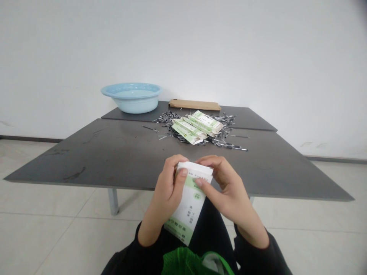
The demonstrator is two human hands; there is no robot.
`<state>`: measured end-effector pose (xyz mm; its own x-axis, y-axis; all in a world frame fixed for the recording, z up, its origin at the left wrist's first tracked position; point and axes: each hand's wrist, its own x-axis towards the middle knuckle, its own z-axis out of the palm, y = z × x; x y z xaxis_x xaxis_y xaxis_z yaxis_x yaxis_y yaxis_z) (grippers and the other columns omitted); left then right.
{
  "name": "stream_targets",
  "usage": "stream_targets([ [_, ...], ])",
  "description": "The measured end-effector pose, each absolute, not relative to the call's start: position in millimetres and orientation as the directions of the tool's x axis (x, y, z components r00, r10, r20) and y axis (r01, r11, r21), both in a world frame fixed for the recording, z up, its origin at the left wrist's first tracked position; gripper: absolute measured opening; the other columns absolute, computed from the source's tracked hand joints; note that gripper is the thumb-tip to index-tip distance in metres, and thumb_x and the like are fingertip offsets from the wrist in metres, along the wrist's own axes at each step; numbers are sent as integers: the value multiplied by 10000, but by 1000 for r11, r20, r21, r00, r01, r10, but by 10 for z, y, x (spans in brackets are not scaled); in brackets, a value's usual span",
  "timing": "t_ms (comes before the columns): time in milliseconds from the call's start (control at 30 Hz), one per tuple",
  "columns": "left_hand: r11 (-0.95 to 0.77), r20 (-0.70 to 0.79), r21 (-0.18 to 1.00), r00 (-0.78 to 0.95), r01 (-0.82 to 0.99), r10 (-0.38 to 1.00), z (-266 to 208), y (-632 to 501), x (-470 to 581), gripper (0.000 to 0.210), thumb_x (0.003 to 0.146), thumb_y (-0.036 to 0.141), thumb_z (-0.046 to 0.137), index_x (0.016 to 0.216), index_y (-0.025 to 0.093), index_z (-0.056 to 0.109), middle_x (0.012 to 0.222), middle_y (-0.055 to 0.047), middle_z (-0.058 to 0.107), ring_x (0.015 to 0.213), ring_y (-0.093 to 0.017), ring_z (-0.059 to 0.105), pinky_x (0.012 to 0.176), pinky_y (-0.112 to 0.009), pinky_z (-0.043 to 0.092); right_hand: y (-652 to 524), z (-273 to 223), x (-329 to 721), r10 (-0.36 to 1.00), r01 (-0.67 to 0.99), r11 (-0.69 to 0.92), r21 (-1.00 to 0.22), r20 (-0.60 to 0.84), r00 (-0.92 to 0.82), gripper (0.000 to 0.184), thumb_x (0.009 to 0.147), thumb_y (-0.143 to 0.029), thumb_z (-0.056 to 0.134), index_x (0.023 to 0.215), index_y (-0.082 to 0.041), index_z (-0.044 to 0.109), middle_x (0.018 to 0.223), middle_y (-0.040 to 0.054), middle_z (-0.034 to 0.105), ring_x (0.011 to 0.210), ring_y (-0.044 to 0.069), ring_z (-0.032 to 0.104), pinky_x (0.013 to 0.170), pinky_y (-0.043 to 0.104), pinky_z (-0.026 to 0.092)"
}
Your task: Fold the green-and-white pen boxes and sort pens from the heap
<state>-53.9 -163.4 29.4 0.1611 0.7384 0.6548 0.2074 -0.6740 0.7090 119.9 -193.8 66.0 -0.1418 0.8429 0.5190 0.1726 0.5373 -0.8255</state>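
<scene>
A white and green cardboard box (191, 204) with printed lettering is between my two hands, tilted in front of the table's near edge. My left hand (169, 191) grips its upper left side, thumb on the front face. On the upper right, my right hand (226, 187) closes round the box with the thumb pressed on the printed face and the fingers behind the top edge. The box's white top end faces up and away from me. What is inside it cannot be seen.
Several similar green and white boxes (197, 126) lie on a heap of black and clear pens (229, 145) on the dark table (114, 156). Behind stand a light blue basin (137, 104) and a flat brown cardboard piece (195, 105), near the white wall.
</scene>
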Motion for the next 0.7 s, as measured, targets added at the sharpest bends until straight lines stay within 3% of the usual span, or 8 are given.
stream_targets([
  [200, -682, 667, 713, 142, 164, 731, 329, -1659, -506, 211, 1036, 216, 416, 1232, 276, 467, 1105, -38, 600, 999, -157, 605, 865, -301, 486, -1982, 545, 1091, 839, 77, 542, -837, 535, -99, 281, 925, -144, 625, 1154, -283, 543, 1148, 52, 606, 1028, 170, 629, 859, 297, 541],
  [433, -639, 658, 732, -3, 237, 753, 388, -1749, -377, 152, 1057, 219, 363, 1072, 240, 513, 1017, -19, 598, 936, -131, 589, 830, -269, 465, -2012, 546, 1005, 806, 205, 591, -780, 579, -122, 184, 970, -140, 535, 1108, -258, 566, 1190, 67, 574, 1117, 195, 589, 947, 354, 472],
  [700, -665, 668, 744, -33, 75, 744, 350, -1747, -339, 166, 1056, 260, 368, 931, 224, 472, 923, -19, 593, 827, -141, 582, 755, -286, 470, -1992, 493, 977, 795, 200, 599, -775, 606, -30, 107, 960, -162, 564, 1014, -248, 599, 1137, 57, 615, 1064, 199, 609, 903, 351, 471],
])
